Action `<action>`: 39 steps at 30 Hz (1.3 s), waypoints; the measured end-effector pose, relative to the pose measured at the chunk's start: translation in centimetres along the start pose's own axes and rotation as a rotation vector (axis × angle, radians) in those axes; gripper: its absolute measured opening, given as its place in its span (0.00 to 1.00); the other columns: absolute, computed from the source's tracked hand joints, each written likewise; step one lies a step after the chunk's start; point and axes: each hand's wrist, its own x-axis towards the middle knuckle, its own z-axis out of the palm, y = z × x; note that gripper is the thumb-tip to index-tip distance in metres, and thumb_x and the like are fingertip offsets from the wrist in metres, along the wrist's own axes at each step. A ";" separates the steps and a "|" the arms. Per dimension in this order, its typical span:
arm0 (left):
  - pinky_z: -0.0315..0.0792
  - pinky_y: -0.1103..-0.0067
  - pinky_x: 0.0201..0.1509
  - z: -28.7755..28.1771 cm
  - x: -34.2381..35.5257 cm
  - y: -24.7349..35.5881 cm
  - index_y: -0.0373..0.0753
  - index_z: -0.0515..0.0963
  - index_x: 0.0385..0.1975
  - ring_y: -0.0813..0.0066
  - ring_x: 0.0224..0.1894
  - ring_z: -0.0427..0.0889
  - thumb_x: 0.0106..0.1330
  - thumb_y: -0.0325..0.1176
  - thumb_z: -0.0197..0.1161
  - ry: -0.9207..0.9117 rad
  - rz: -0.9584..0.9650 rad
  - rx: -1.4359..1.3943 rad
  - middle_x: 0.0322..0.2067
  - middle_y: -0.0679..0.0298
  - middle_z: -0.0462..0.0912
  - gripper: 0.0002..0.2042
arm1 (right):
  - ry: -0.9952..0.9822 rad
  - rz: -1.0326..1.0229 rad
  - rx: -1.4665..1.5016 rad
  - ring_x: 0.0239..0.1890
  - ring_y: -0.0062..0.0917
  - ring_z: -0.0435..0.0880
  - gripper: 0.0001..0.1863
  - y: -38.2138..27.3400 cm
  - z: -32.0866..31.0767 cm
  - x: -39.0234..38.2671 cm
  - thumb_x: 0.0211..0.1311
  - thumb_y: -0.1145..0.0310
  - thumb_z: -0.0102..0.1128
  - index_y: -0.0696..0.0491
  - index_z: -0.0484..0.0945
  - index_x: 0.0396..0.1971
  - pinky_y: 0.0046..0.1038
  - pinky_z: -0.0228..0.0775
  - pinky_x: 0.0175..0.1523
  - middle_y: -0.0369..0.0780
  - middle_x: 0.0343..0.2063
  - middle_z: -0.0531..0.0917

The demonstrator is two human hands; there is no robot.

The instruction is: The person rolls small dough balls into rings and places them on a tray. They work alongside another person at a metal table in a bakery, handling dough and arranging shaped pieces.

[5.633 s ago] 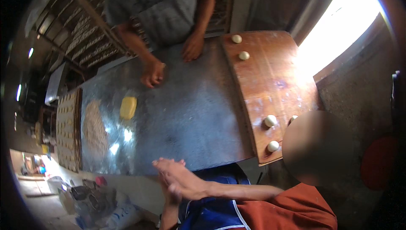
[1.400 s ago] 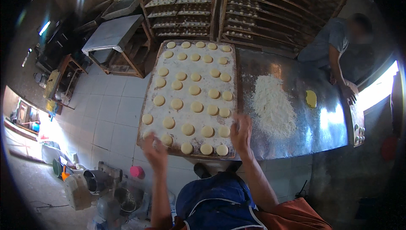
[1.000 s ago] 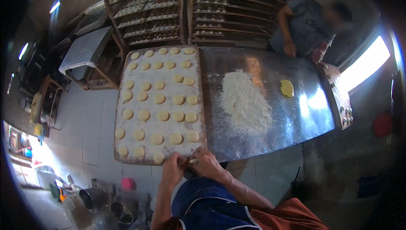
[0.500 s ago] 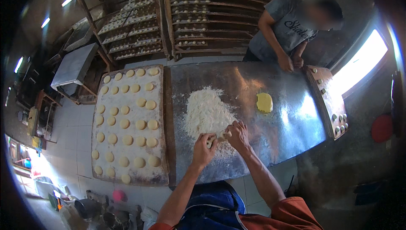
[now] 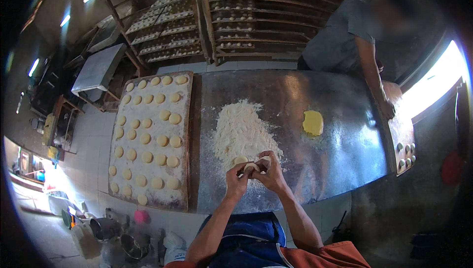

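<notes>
Left hand (image 5: 237,178) and right hand (image 5: 271,173) meet, pinching a pale dough piece (image 5: 251,166) between them, over the flour's (image 5: 241,127) near edge; blue lettering (image 5: 178,256) shows on that white bag (image 5: 173,242) below!

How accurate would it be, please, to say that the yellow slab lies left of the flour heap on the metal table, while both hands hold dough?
Only the side is wrong: in the head view, the yellow slab lies right of the flour heap on the metal table, while the left hand and right hand hold dough.
</notes>
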 end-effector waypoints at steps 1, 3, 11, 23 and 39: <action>0.80 0.75 0.48 -0.3 -0.1 -0.6 0.32 0.82 0.49 0.73 0.44 0.85 0.70 0.30 0.67 -0.042 -0.056 -0.189 0.42 0.58 0.87 0.12 | -0.085 0.031 0.011 0.41 0.27 0.87 0.25 -0.2 -0.3 0.0 0.59 0.80 0.65 0.57 0.67 0.56 0.28 0.80 0.45 0.43 0.39 0.84; 0.79 0.75 0.48 -1.2 -0.2 -2.1 0.34 0.79 0.54 0.73 0.47 0.85 0.72 0.30 0.65 -0.121 -0.162 -0.567 0.45 0.57 0.86 0.14 | -0.243 0.102 0.164 0.40 0.28 0.86 0.25 -0.6 -0.5 0.1 0.60 0.80 0.62 0.56 0.67 0.57 0.29 0.79 0.46 0.43 0.41 0.84; 0.72 0.72 0.53 -2.8 -2.9 1.8 0.43 0.68 0.52 0.70 0.49 0.79 0.69 0.35 0.62 -0.214 -0.055 -0.824 0.47 0.61 0.80 0.16 | 0.032 0.414 0.445 0.38 0.28 0.84 0.23 0.0 2.6 0.6 0.75 0.50 0.46 0.57 0.77 0.45 0.28 0.77 0.40 0.40 0.38 0.81; 0.67 0.67 0.34 -4.8 -2.7 -0.6 0.40 0.68 0.40 0.59 0.31 0.77 0.75 0.44 0.49 0.020 0.140 -0.832 0.28 0.58 0.74 0.13 | 0.102 -0.061 0.016 0.34 0.40 0.83 0.27 1.4 8.9 0.3 0.75 0.49 0.46 0.63 0.77 0.47 0.37 0.73 0.40 0.50 0.33 0.83; 0.65 0.68 0.26 -13.6 -4.5 -5.1 0.41 0.65 0.31 0.61 0.24 0.74 0.77 0.46 0.49 0.139 0.185 -0.705 0.28 0.59 0.71 0.16 | 0.039 -0.157 -0.330 0.33 0.52 0.80 0.22 0.3 19.2 -2.0 0.79 0.56 0.41 0.60 0.78 0.46 0.48 0.70 0.41 0.56 0.34 0.84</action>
